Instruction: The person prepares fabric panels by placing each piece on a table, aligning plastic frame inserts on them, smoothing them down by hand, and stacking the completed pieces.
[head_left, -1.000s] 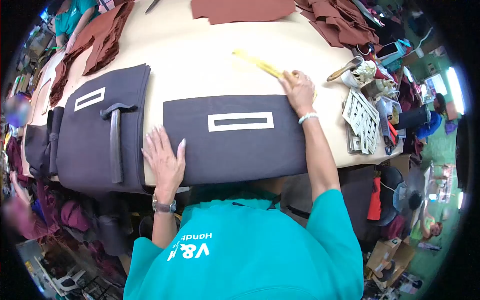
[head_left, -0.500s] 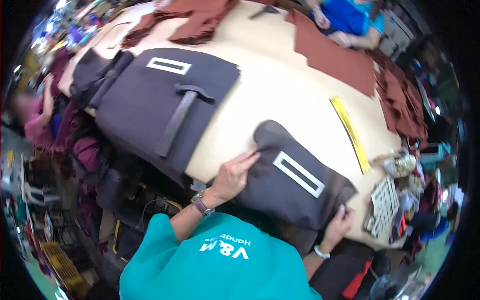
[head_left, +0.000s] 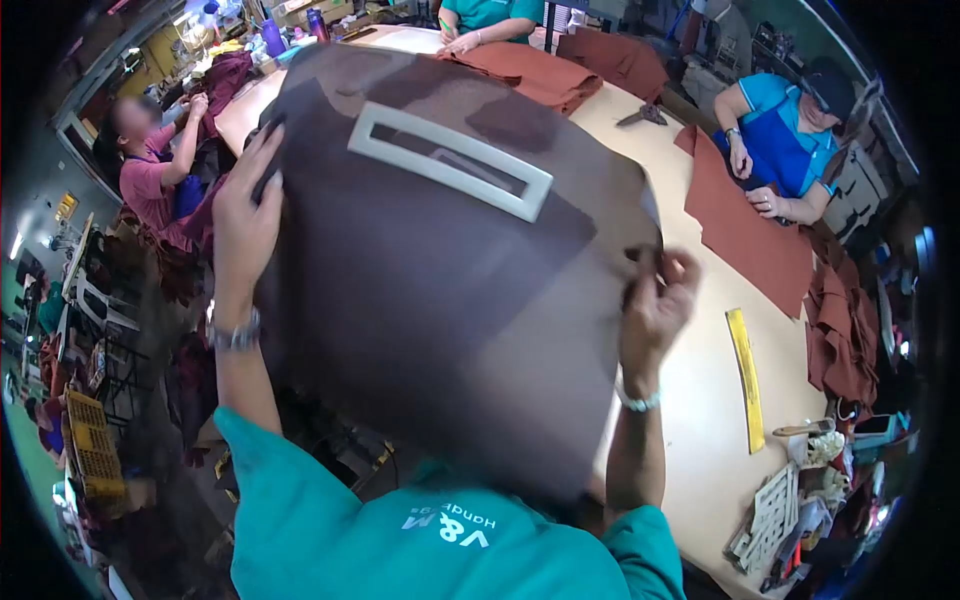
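Two hands hold up a big dark sheet (head_left: 440,300) that fills the middle of the frame. At the left edge of the sheet, the left hand (head_left: 248,205) is partly open, with the edge between its thumb and long fingers. At the right edge, the right hand (head_left: 658,305) is bent almost closed, with its fingers pinching the side. A pale frame (head_left: 448,185) with a long slot lies on the sheet, above the middle, slanting down to the right. Right of the sheet, a yellow strip (head_left: 745,385) lies on the tabletop (head_left: 690,440). Pale cut-out shapes (head_left: 765,520) are at the lower right, with a brush (head_left: 803,428) just above them. Farther up the right side is a long red-brown piece (head_left: 745,225), and a crumpled red-brown pile (head_left: 842,325) lies beside it. A small dark tool (head_left: 643,115) is near the top, right of a red-brown stack (head_left: 530,72). Past the tabletop, a person in blue (head_left: 785,145) is at the upper right, a person in teal (head_left: 490,15) is at the top, and a person in pink (head_left: 150,180) is at the upper left.
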